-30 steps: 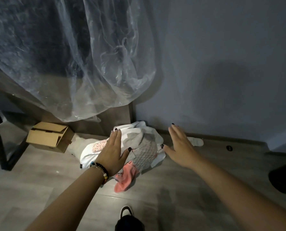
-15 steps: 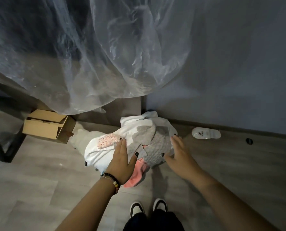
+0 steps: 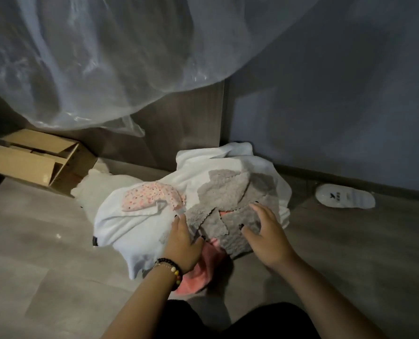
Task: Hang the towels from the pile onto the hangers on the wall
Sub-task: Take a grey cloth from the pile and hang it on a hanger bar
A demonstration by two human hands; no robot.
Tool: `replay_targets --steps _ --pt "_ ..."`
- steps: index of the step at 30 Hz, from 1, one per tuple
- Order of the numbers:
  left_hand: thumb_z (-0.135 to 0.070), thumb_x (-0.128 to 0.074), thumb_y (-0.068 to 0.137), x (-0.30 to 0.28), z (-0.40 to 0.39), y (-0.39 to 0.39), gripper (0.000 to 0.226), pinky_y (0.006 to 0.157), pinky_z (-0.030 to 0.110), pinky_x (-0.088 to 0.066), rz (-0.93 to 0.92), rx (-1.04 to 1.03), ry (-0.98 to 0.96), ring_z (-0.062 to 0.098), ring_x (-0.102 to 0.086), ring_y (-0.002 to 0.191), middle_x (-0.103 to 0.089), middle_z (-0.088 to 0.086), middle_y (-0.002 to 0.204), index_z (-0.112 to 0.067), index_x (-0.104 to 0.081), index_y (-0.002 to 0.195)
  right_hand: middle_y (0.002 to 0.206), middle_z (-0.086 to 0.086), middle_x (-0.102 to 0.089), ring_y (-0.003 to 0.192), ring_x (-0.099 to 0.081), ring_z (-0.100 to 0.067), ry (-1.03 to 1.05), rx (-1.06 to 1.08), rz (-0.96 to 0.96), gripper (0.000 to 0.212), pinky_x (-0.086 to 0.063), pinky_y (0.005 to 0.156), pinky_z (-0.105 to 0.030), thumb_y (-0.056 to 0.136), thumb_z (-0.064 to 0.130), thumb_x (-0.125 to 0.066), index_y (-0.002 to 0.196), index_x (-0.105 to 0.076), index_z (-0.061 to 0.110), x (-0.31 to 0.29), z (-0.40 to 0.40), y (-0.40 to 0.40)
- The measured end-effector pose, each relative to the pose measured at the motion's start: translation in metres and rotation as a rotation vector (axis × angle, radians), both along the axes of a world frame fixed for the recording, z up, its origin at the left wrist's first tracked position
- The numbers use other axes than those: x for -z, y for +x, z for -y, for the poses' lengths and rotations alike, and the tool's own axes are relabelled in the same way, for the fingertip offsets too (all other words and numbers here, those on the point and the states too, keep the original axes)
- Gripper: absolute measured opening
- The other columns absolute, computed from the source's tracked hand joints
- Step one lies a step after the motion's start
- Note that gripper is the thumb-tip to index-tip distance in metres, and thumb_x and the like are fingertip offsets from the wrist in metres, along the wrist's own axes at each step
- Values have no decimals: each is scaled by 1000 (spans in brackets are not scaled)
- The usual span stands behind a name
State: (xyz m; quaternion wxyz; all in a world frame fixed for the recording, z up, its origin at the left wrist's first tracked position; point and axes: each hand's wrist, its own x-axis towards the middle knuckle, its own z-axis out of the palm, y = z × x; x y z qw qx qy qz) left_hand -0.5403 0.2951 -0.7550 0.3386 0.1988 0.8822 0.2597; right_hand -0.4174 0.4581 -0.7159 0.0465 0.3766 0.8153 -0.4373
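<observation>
A: Grey wood-look plank floor (image 3: 44,241) meets a plain grey wall (image 3: 338,106); dim light. Where does the mixed pile of towels (image 3: 191,206) sit?

B: On that floor, at the foot of the wall, just beside the edge of a brown wooden panel (image 3: 191,123). Large white towel (image 3: 135,221) forms the base; a fuzzy grey towel (image 3: 228,189) lies on its top right part; a small pink spotted cloth (image 3: 152,196) rests on the white towel, left of the grey one; a salmon-pink towel (image 3: 198,272) sticks out from under the pile's near edge.

A: Hands?

B: Left hand (image 3: 182,241), beaded bracelet at the wrist, lies on the pile where white meets grey, fingers straight, grasping nothing. Right hand (image 3: 267,233) is on the grey towel, fingers spread and lightly bent; whether they pinch the fabric I cannot tell.

A: Surroundings, relative to the pile?

B: Open brown cardboard box (image 3: 37,160) on the floor well to the left. White slipper (image 3: 345,199) to the right, against the wall's base. Clear crinkled plastic sheet (image 3: 105,57) hangs above and to the left. Dark clothing of the person at the bottom edge, nearer than the pile
</observation>
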Motion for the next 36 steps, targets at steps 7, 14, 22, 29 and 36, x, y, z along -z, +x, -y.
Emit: replay_targets --steps 7,14,22,29,36 --pt "-20 -58 92 111 -36 -23 67 118 31 -19 -132 10 104 24 -24 143 -25 11 155 -8 -26 149 144 10 -40 128 -44 -4 -136 141 -209 52 -44 105 -39 93 28 -56 141 -37 35 115 -8 -26" --pt "-20 -63 86 158 -38 -39 64 112 33 -26 -395 108 142 27 -34 134 -39 12 143 -9 -39 144 136 13 -47 114 -53 0 -84 214 -406 50 -45 91 -22 94 20 -55 139 -40 35 156 -5 -43" --pt "-23 -57 92 138 -44 -51 19 80 31 -45 -464 32 314 20 -61 94 -67 1 100 -21 -70 106 132 15 -45 115 -50 2 24 93 -451 50 -49 92 -22 92 16 -58 135 -42 35 152 -1 -57" --pt "-41 -56 87 95 -24 -29 18 58 32 -42 -15 -227 811 11 -52 55 -59 -11 61 -31 -70 93 133 22 -50 122 -51 0 -413 -48 -490 58 -41 108 -37 77 57 -65 131 -44 48 142 0 -43" --pt "-27 -72 82 73 -26 -6 7 76 31 -46 84 -486 922 8 -59 76 -69 -3 80 -23 -75 87 121 20 -61 118 -56 -3 -177 -123 -594 47 -44 99 -20 75 27 -77 118 -59 32 116 12 -27"
